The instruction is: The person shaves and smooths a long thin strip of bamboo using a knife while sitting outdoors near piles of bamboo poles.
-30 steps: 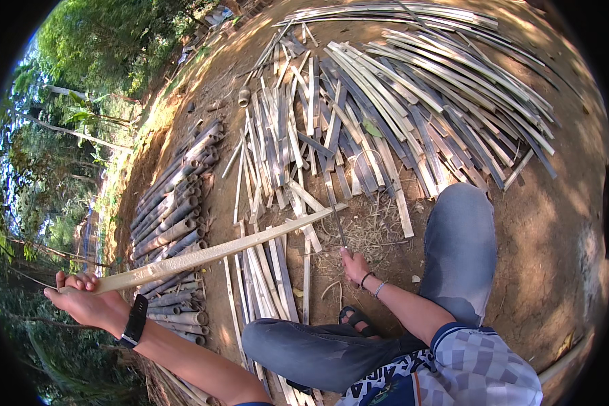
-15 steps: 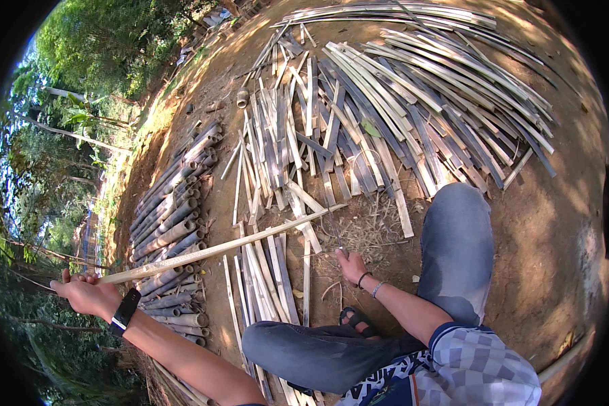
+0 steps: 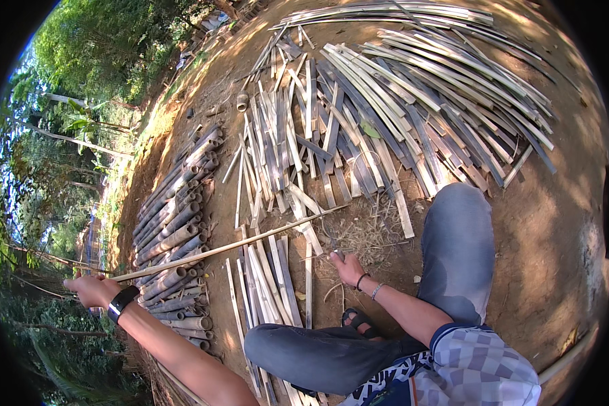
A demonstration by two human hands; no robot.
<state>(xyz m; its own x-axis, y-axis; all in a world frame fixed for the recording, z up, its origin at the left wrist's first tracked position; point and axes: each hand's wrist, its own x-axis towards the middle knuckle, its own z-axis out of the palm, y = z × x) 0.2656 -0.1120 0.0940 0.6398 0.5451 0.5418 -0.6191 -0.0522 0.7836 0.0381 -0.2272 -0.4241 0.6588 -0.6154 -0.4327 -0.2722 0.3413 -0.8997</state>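
My left hand (image 3: 91,291), with a black watch (image 3: 122,302) on the wrist, is stretched far out to the left and shut on the end of a long thin bamboo strip (image 3: 223,249). The strip runs up and to the right, and its far end lies near the split slats. My right hand (image 3: 348,268), wearing wrist bands, rests low on the ground between my knees. Its fingers are curled around something small and dark (image 3: 335,255) that I cannot make out. It sits just below the strip's far end without touching it.
A stack of round bamboo poles (image 3: 172,223) lies at the left. A big fan of split bamboo slats (image 3: 386,115) covers the ground ahead, and shorter slats (image 3: 271,277) lie by my bent knee (image 3: 304,352). Dry shavings (image 3: 372,233) sit beside my other leg (image 3: 457,243). Trees stand at the left.
My left hand has pulled the strip further left and down, and the strip now shows a thinner edge. My right hand has stayed almost in place.
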